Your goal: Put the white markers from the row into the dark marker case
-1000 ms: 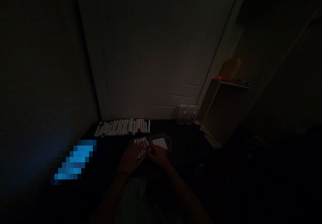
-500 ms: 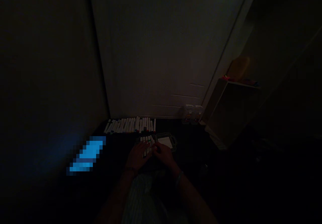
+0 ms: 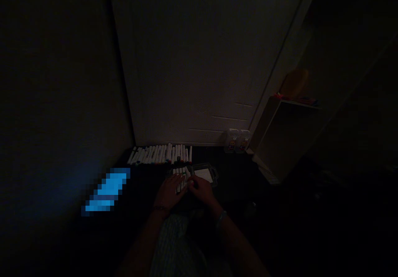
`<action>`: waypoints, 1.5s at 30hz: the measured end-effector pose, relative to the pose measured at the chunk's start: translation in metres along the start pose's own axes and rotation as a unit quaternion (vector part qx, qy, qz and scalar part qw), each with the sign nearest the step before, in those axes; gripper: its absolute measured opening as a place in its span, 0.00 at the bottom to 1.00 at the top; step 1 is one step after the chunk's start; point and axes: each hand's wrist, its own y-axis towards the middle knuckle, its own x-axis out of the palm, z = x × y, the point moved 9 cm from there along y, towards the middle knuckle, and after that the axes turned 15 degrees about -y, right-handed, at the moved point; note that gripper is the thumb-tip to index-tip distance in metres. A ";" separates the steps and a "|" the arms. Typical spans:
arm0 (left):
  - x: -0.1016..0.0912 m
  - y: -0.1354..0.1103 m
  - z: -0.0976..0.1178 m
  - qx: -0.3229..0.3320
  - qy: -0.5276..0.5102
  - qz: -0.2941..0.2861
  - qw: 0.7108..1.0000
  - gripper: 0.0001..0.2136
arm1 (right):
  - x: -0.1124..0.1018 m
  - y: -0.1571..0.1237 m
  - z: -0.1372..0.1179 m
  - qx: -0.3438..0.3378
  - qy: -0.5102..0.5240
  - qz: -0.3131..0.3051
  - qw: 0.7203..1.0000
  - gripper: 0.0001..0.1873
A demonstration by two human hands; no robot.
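Left hand [image 3: 169, 192] lies flat on white plastic markers [image 3: 180, 172] in a dark case [image 3: 214, 176], likely light, stiff, slick, best pinched mid-barrel; right hand [image 3: 201, 189] curls beside, grip impossible to tell.

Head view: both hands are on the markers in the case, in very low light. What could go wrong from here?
1. The light is so dim that cap colours on the packed markers barely show; the left hand or right hand could misplace one.
2. The loose row of markers by the wall lies just beyond the case; a nudge might set them rolling.
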 end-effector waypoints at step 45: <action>-0.001 -0.003 -0.005 -0.034 0.013 -0.013 0.999 0.21 | -0.015 -0.005 0.048 0.172 0.157 0.164 0.958 0.21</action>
